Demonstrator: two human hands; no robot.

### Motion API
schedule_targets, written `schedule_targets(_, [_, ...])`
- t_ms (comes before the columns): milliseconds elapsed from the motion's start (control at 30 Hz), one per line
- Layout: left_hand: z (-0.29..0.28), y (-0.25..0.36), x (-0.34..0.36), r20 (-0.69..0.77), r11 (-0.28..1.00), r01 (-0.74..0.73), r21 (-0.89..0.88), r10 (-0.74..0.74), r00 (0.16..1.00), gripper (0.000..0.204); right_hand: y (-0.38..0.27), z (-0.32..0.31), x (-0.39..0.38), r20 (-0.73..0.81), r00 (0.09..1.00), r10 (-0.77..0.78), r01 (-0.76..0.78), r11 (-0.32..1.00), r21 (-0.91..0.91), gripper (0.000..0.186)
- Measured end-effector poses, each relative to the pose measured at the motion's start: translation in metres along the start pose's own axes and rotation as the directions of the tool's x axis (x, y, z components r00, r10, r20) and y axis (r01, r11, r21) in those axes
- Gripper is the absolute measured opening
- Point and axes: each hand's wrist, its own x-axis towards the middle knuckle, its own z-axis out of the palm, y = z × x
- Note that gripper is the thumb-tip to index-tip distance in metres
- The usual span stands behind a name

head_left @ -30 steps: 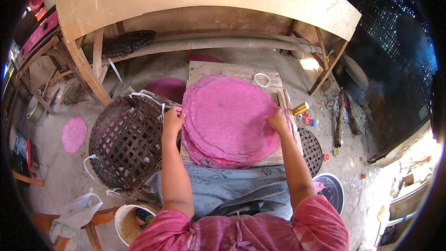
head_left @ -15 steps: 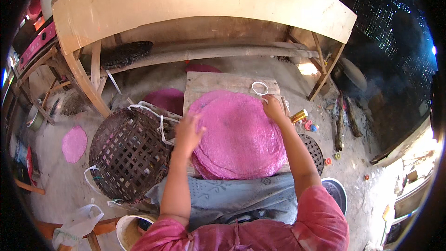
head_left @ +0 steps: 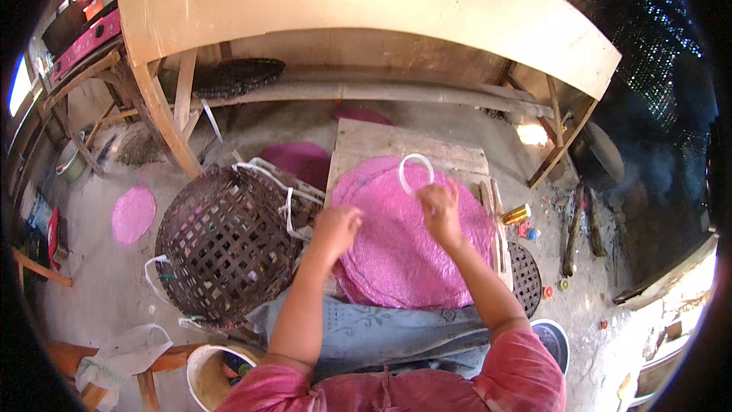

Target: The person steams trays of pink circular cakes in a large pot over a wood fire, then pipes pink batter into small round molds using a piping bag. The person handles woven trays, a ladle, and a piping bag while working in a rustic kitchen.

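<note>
Grey concrete floor (head_left: 107, 290) surrounds a weathered wooden tabletop (head_left: 366, 143) bearing a stack of round, glossy pink sheets (head_left: 412, 263). Apparent step: handling a thin white ring (head_left: 402, 174) over the stack's far side, pinched by the right hand (head_left: 440, 210); the next move calls for steadiness. Loosely curled, seemingly empty, the left hand (head_left: 338, 230) hangs near the left edge.

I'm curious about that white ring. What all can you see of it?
The white ring is a slim, plain hoop with an open middle; it looks like plastic, though I can't be sure. The fingers of the right hand hold it by its near edge, hiding a little of that side. It seems tilted up, and shows against the far part of the pink round sheets; whether it touches them can't be told.
</note>
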Motion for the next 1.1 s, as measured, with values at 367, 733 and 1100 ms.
schedule_targets(367, [-0.005, -0.005, 0.002, -0.182, 0.999, -0.025, 0.047, 0.033, 0.983, 0.017, -0.097, -0.070, -0.060, 0.214, 0.973, 0.087, -0.098, 0.994, 0.041, 0.025])
schedule_targets(733, [0.021, 0.014, -0.006, 0.081, 0.960, -0.248, 0.133, 0.239, 0.968, 0.016, 0.063, -0.109, -0.136, 0.080, 0.452, 0.888, -0.786, 0.439, -0.436, 0.060])
schedule_targets(1100, [-0.001, 0.000, 0.005, -0.241, 0.996, -0.087, -0.036, 0.076, 0.968, 0.017, 0.029, -0.169, -0.137, 0.076, 0.359, 0.930, -0.782, 0.256, 0.568, 0.038])
